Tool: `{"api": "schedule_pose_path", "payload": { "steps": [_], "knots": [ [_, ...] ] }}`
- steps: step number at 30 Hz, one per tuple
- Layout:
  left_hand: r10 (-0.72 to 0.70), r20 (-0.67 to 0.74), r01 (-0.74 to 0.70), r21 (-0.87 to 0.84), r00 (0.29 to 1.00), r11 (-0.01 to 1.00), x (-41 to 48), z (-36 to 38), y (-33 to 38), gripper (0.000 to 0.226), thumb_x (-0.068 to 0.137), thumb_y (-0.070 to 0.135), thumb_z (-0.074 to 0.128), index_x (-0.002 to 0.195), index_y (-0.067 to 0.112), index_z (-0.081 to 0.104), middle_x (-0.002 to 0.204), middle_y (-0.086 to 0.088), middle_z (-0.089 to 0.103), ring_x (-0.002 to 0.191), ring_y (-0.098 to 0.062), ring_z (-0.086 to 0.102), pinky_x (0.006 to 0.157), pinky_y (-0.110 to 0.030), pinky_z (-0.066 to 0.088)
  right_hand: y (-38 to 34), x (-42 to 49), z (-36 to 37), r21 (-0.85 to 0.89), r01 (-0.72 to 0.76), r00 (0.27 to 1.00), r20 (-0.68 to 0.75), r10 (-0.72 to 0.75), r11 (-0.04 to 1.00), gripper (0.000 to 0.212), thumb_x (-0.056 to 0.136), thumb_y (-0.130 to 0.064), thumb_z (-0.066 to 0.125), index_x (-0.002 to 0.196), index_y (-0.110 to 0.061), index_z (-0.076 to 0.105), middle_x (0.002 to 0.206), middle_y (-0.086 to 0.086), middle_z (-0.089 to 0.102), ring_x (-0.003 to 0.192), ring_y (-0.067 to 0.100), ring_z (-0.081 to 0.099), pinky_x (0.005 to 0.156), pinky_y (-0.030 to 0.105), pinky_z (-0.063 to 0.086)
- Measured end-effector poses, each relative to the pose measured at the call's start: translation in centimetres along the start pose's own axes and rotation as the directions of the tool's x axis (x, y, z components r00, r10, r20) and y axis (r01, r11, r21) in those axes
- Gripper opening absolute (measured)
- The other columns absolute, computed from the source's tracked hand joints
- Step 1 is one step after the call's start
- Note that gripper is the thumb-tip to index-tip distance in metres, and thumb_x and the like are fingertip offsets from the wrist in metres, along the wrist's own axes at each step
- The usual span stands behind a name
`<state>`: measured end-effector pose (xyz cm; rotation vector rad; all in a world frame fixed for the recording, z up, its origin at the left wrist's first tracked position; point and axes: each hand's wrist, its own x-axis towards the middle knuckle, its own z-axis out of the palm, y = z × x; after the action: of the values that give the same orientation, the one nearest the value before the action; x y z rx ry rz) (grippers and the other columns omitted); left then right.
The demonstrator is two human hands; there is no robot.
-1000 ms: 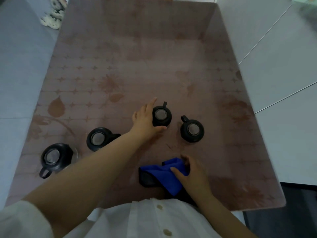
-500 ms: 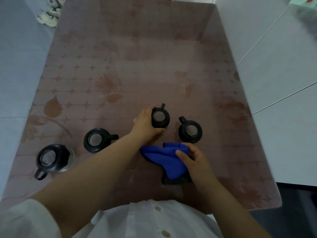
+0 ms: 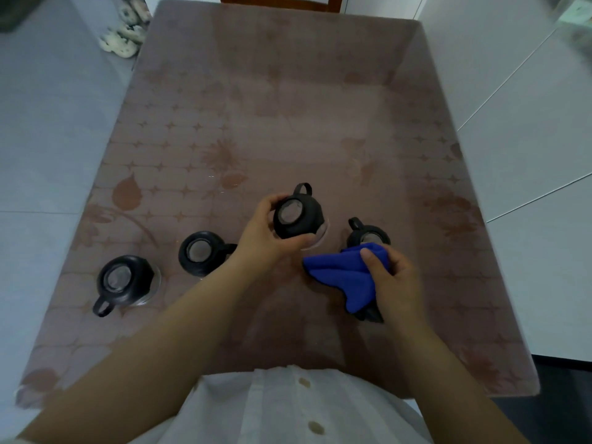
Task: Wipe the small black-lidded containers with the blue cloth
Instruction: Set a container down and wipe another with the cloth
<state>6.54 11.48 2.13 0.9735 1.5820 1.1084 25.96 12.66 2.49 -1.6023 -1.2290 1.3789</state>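
Several small glass containers with black lids stand on the brown patterned table. My left hand grips one container, lifted and tilted toward me, its loop handle pointing away. My right hand holds the blue cloth bunched just to the right of it, below the lifted container. Another container stands behind the cloth, partly hidden by it. Two more containers stand to the left, one in the middle and one at the far left.
A wooden chair back shows beyond the table's far edge. Pale slippers lie on the grey floor at the top left. White tiled floor runs along the right side. My white buttoned shirt fills the bottom.
My left hand has closed on the container and lifted and tilted it. My right hand has brought the blue cloth up from the near edge to beside the container.
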Motion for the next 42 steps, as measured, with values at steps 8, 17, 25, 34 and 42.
{"api": "schedule_pose_path", "payload": {
  "steps": [8,17,25,34,42],
  "knots": [
    [0.051,0.053,-0.04,-0.186,0.997,0.982,-3.4,-0.3,1.1,0.054,0.076,0.009,0.075,0.11,0.037,0.044,0.118,0.017,0.052,0.112,-0.008,0.057,0.092,-0.026,0.052,-4.4,-1.8,1.1,0.021,0.258,0.955,-0.159,-0.252,0.966,0.032,0.085,-0.022,0.066,0.115,-0.018,0.056,0.111,0.006,0.064,0.096,0.013,0.064,0.073,0.015,0.054],
    [-0.014,-0.009,0.011,-0.313,1.0,0.95,-4.8,-0.3,1.0,0.045,0.076,0.017,0.075,0.11,0.034,0.051,0.115,0.01,0.06,0.102,-0.004,0.062,0.08,-0.021,0.055,-3.4,-3.7,3.1,0.154,0.185,0.967,0.147,-0.207,0.971,0.052,0.083,-0.039,0.053,0.128,-0.014,0.055,0.12,0.002,0.064,0.105,0.013,0.064,0.085,0.028,0.055],
    [0.04,0.066,-0.014,-0.362,0.997,0.932,-5.5,-1.0,0.9,0.066,0.055,0.033,0.078,0.115,0.027,0.05,0.118,0.005,0.059,0.106,-0.011,0.063,0.081,-0.022,0.054,-2.0,-4.5,2.5,0.384,0.013,0.999,0.038,-0.03,0.923,0.022,0.09,-0.031,0.05,0.107,-0.026,0.064,0.111,0.0,0.068,0.094,0.019,0.068,0.074,0.028,0.059],
    [0.347,0.184,-0.358,0.031,0.92,0.933,-6.5,-2.3,2.7,0.072,0.065,0.027,0.077,0.125,0.033,0.037,0.128,0.016,0.049,0.124,-0.006,0.049,0.104,-0.022,0.039,-0.8,-4.5,1.9,0.18,0.018,0.993,0.111,-0.038,0.984,0.025,0.097,-0.024,0.044,0.121,-0.023,0.054,0.106,-0.014,0.058,0.084,0.0,0.062,0.061,0.01,0.053],
    [0.433,0.004,-0.396,0.414,0.901,0.82,-6.7,-1.5,3.0,0.066,0.059,0.047,0.07,0.112,0.052,0.031,0.117,0.034,0.039,0.118,-0.013,0.045,0.105,-0.064,0.029,-0.9,-5.8,2.5,0.037,0.323,0.912,0.255,-0.321,0.946,0.044,0.09,-0.012,0.058,0.12,-0.043,0.045,0.115,-0.016,0.054,0.095,0.003,0.058,0.08,0.018,0.051]
  ]
}}
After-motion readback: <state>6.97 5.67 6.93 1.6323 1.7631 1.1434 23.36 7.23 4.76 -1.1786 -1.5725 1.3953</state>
